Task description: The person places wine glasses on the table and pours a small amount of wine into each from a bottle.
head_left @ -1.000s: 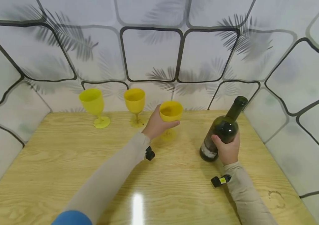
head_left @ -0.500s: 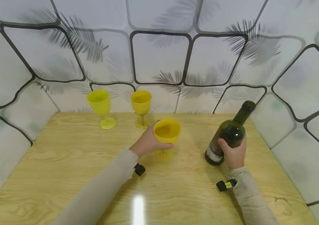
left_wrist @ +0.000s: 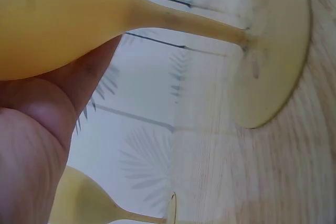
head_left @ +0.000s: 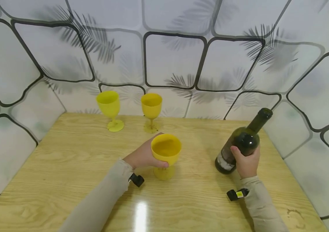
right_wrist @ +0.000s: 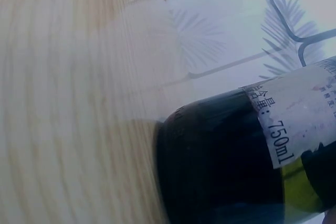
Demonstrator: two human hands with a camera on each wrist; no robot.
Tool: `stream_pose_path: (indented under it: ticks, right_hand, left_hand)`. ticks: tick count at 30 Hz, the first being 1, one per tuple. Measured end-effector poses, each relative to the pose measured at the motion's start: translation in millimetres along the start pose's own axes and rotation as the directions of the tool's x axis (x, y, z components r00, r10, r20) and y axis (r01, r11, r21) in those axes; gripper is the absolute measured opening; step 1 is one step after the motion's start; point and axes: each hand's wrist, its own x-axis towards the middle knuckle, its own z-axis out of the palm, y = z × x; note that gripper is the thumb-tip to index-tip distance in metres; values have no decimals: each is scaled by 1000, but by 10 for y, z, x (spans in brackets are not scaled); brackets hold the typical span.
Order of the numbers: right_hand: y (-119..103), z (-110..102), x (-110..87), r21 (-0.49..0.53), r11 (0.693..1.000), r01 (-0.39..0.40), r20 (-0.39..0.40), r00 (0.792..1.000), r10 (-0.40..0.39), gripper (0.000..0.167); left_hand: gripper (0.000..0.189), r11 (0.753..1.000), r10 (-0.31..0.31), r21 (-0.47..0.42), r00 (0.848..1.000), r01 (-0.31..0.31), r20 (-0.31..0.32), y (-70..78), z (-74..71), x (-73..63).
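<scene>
My left hand (head_left: 145, 154) grips the bowl of a yellow goblet (head_left: 166, 149) near the middle of the table, thumb along its near side. In the left wrist view the stem and the round foot (left_wrist: 273, 51) show, the foot close over the wood. On the right, my right hand (head_left: 247, 161) holds a dark green wine bottle (head_left: 244, 141) round its body, its neck leaning to the right. The bottle's base and a torn white label (right_wrist: 296, 116) reading 750ml appear in the right wrist view. The fingers behind the bottle are hidden.
Two more goblets stand at the back by the wall: a yellow-green goblet (head_left: 109, 104) on the left and a yellow goblet (head_left: 151, 106) beside it. Patterned white walls (head_left: 173, 61) enclose the back and sides of the wooden table (head_left: 74, 161).
The left hand has brought its goblet from the back row toward me and slightly left. The right hand still holds the bottle, nearly unmoved; the head view has shifted a little.
</scene>
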Motion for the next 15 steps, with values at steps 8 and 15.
stream_pose_path:
  ticks: [8, 15]
  right_hand:
    - [50, 6, -18, 96, 995, 15, -15, 1000, -13, 69]
    - [22, 22, -9, 48, 999, 16, -19, 1000, -15, 67]
  left_hand:
    - [80, 998, -4, -58, 1000, 3, -24, -28, 54, -10]
    - [80, 997, -23, -74, 999, 19, -48, -50, 67, -15]
